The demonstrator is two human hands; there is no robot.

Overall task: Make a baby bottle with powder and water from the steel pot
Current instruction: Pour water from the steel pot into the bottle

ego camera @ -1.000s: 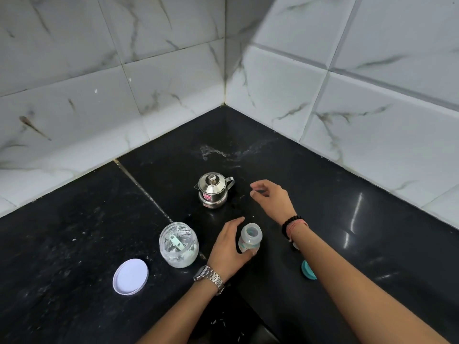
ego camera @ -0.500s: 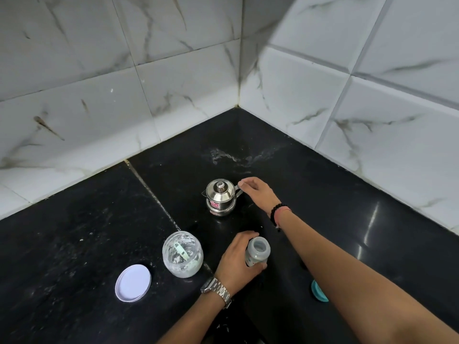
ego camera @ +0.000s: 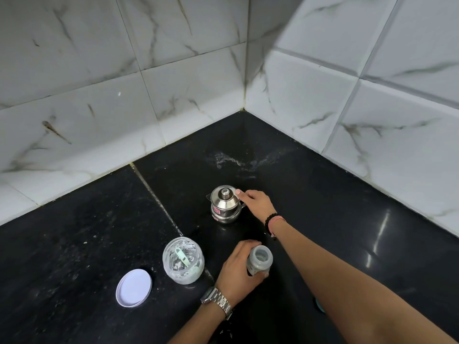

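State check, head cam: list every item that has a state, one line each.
steel pot: upright on the counter, lid on
baby bottle: upright, top off, mouth open
powder jar: open, scoop inside, powder low
jar lid: off, flat on the counter left of the jar
left hand: grips the baby bottle
right hand: at the pot's handle, thumb by the lid; grip hidden

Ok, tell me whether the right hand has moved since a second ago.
Yes. The right hand went from beside the steel pot to its handle.
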